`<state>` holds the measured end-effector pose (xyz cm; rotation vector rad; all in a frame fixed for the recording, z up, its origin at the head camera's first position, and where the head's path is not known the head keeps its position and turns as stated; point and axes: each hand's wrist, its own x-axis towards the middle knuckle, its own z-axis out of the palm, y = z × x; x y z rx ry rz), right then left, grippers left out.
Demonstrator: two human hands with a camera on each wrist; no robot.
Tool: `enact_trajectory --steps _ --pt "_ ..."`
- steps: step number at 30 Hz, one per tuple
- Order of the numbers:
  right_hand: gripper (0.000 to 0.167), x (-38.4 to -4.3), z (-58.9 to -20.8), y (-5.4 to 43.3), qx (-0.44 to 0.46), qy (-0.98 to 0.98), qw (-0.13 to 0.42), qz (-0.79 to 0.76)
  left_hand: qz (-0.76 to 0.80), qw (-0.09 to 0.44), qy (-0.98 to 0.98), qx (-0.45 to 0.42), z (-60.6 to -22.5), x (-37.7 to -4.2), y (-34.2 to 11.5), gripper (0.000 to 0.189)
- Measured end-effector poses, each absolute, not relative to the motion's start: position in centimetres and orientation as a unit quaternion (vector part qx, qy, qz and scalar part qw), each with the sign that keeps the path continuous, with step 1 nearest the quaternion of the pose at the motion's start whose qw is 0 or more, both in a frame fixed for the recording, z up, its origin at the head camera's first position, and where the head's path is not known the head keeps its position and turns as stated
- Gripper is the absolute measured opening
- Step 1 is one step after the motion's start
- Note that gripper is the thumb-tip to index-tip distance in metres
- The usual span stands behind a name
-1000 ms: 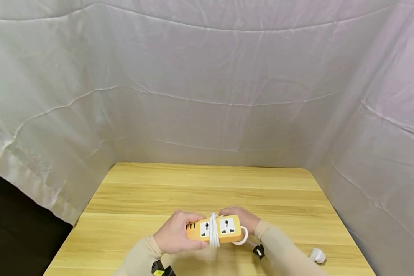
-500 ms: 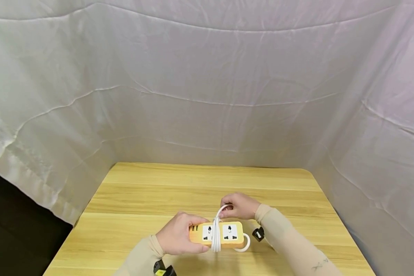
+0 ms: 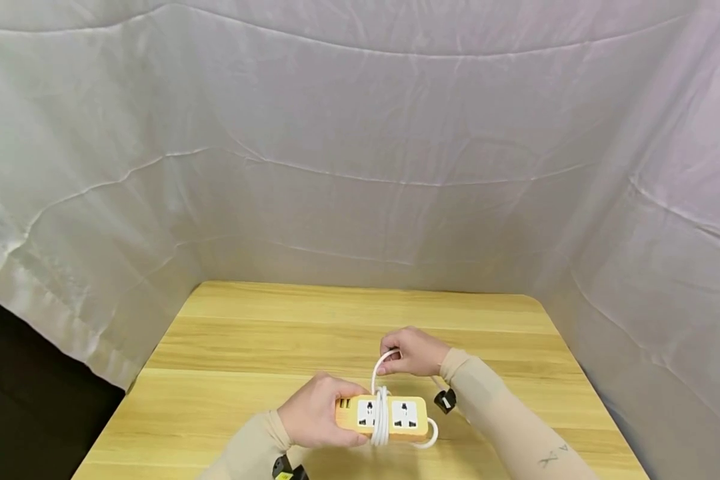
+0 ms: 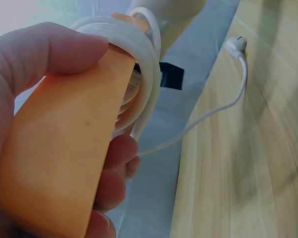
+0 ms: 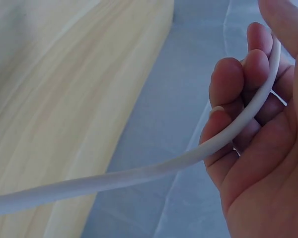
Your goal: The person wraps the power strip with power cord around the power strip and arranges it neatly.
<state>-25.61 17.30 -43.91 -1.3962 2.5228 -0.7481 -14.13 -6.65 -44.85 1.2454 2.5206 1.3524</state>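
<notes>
My left hand (image 3: 319, 411) grips the left end of an orange power strip (image 3: 423, 407), thumb along its near side and fingers behind it. Its face shows white sockets and USB ports. Several turns of white cord (image 3: 381, 427) are wound round the strip's middle, and a small loop stands off its right end. Beyond the strip, my right hand (image 3: 417, 351) holds the free length of cord with curled fingers. In the right wrist view the cord (image 5: 154, 168) runs across the palm to the fingertips. The cord's plug (image 4: 237, 47) lies on the table in the left wrist view.
The wooden table (image 3: 246, 333) has grey fabric curtains (image 3: 396, 220) round its back and sides. A black area (image 3: 30, 393) shows at the lower left. Each wrist wears a small black device, such as the right wrist camera (image 3: 446, 400).
My right hand has come up from behind the strip to its far side, drawing the cord out in an arc. The strip has shifted slightly right and nearer. The plug has left the head view.
</notes>
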Motion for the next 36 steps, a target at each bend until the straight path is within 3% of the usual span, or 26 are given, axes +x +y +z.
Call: enact_trajectory --steps 15,36 --pt "0.017 -25.0 -41.8 17.0 -0.502 0.838 0.017 -0.214 0.403 0.02 0.836 0.371 -45.7 -14.3 -6.4 0.039" --pt "0.016 -24.0 -39.6 16.5 -0.509 0.845 -0.017 -0.165 0.365 0.002 0.865 0.345 -45.7 -15.1 -5.9 0.04"
